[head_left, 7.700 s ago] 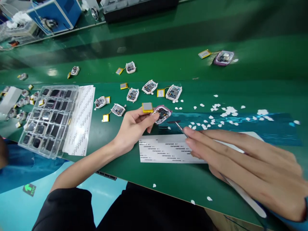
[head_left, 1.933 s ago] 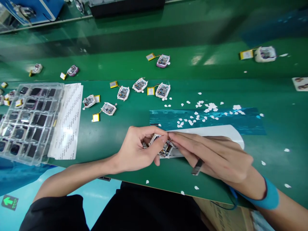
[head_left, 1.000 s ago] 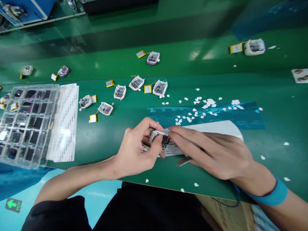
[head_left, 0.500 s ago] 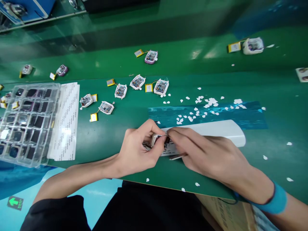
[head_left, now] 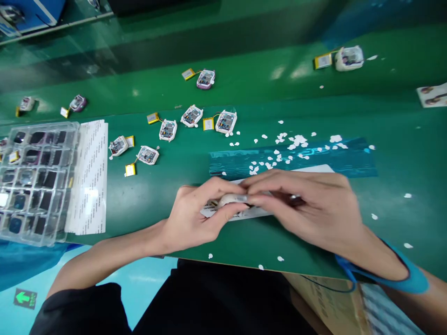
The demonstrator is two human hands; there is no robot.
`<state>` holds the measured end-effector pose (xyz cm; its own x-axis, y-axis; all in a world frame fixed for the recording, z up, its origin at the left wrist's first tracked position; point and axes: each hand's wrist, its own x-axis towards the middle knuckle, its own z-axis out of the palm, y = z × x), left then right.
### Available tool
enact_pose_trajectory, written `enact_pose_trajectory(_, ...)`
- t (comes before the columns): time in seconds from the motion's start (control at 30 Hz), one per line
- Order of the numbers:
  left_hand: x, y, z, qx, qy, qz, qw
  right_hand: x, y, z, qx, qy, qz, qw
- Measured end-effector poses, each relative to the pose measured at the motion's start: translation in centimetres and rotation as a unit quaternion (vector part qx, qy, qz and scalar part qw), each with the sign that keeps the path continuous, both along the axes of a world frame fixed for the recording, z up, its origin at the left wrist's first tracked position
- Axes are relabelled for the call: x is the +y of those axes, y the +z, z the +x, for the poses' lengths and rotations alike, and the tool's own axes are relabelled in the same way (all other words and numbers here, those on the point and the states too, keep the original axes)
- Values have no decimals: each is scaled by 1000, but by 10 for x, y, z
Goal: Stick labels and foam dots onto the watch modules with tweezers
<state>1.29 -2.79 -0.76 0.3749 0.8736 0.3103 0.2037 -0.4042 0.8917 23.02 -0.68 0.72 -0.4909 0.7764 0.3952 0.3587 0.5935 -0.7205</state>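
My left hand [head_left: 195, 216] is closed round a small white device case [head_left: 230, 200], held just above a white label sheet [head_left: 228, 211] on the green table. My right hand [head_left: 310, 209] meets it from the right, fingers pressed together on the same case; a dark bit of a tool shows between its fingers. The hand is blurred by motion. A blue strap circles my right wrist [head_left: 394, 274].
Several open device cases with yellow batteries [head_left: 192, 123] lie beyond my hands. A clear compartment tray [head_left: 31, 179] and white label sheets [head_left: 89, 177] sit at the left. A blue film strip [head_left: 345, 156] strewn with white paper bits lies behind the hands. More devices sit on the far belt [head_left: 206, 79].
My hands have come closer over the case and my right hand now covers more of it. The tool that stuck out under my right hand is now mostly hidden.
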Motion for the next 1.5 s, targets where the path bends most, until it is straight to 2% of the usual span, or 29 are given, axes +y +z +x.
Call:
enact_pose_trajectory(0.07,0,-4,0,4,-33,29,999,2,5,10,63,-12,-47,997)
enact_pose_trajectory(0.17,-1,-13,1,57,-69,113,990,7,5,26,142,-139,-105,975)
enact_pose_trajectory(0.23,-1,-19,2,111,-79,149,979,9,0,36,132,-192,-153,960)
enact_pose_trajectory(0.27,-1,-21,2,134,-85,156,975,10,-4,41,121,-192,-185,956)
enact_pose_trajectory(0.37,0,-26,3,174,-105,159,966,12,-17,55,87,-129,-262,952)
enact_pose_trajectory(0.43,0,-27,4,186,-110,157,964,12,-23,62,69,-97,-262,958)
enact_pose_trajectory(0.73,0,-25,3,198,-110,108,968,11,-28,66,66,-86,-218,970)
enact_pose_trajectory(0.93,1,-25,6,210,-103,99,967,16,-29,72,68,-21,-208,976)
enact_pose_trajectory(1.0,2,-27,6,207,-97,101,968,16,-28,74,96,-28,-216,971)
enact_pose_trajectory(1.1,2,-26,6,128,-82,121,981,14,-19,68,144,-95,-203,964)
enact_pose_trajectory(1.17,3,-21,5,45,-55,85,994,11,-9,55,171,-133,-178,960)
enact_pose_trajectory(1.23,6,-13,3,-30,-25,-18,999,9,2,39,192,-144,-168,956)
enact_pose_trajectory(1.3,8,-4,2,-95,-11,-138,986,7,8,24,212,-139,-168,952)
enact_pose_trajectory(1.37,11,3,0,-145,-16,-225,963,6,9,12,211,-128,-164,955)
enact_pose_trajectory(1.5,11,8,-1,-187,-35,-299,935,3,-2,1,202,-103,-135,964)
